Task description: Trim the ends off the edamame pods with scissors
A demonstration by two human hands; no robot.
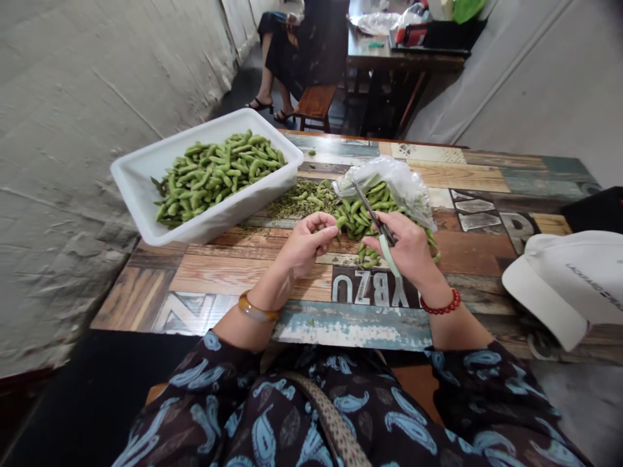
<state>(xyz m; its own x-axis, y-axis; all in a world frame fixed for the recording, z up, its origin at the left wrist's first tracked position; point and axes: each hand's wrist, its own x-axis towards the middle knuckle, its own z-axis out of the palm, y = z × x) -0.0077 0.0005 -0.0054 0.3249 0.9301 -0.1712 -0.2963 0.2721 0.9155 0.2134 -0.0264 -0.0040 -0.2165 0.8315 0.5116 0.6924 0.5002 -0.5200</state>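
My left hand (pixel 306 245) pinches a green bean pod (pixel 340 222) between thumb and fingertips. In my right hand (pixel 407 248) is a pair of scissors (pixel 366 206), its blades pointing up and to the left over the pods. Beneath and behind the scissors lies a pile of pods (pixel 355 217), partly inside a clear plastic bag (pixel 406 185). Small green trimmings (pixel 296 202) are heaped to the left of that pile. A white tub (pixel 233 224) at the left holds many pods (pixel 219 172).
The patterned wooden table (pixel 302 321) carries everything. A white cap (pixel 559 279) lies at its right. Rough walls stand at both sides. Beyond the table, a person (pixel 311 48) sits near a wooden stool (pixel 316 102) and another table (pixel 374 59) with items on it.
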